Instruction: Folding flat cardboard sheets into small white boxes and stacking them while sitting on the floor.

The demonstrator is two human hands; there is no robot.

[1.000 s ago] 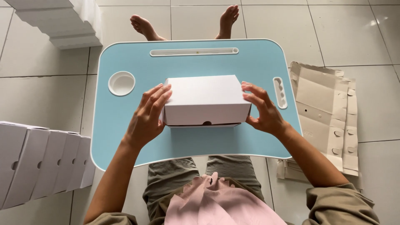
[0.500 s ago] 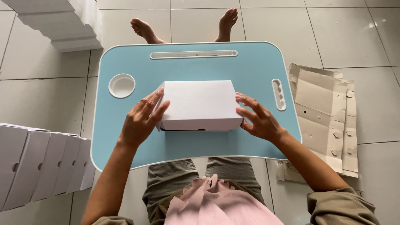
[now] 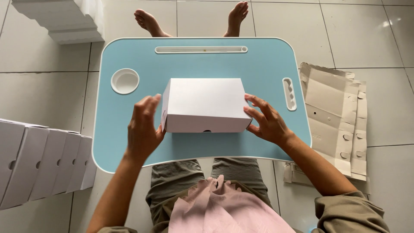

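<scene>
Head view: a closed white rectangular cardboard box (image 3: 205, 105) is seen resting on the middle of a light blue lap-desk surface (image 3: 267, 64) with a white rim. The box's long axis runs left to right, and its near side wall, marked by a small notch, faces the person. The left hand (image 3: 143, 129) is held open with fingers spread, against the box's near left corner. The right hand (image 3: 267, 121) is also open, its spread fingertips touching the right end of the box. Neither hand is closed around anything. A round white cup recess (image 3: 125, 81) lies to the far left of the box, a long white slot (image 3: 201, 49) beyond it. Folded white boxes (image 3: 43, 162) are lined up on the floor at left, and flat brown cardboard sheets (image 3: 334, 116) lie at right.
</scene>
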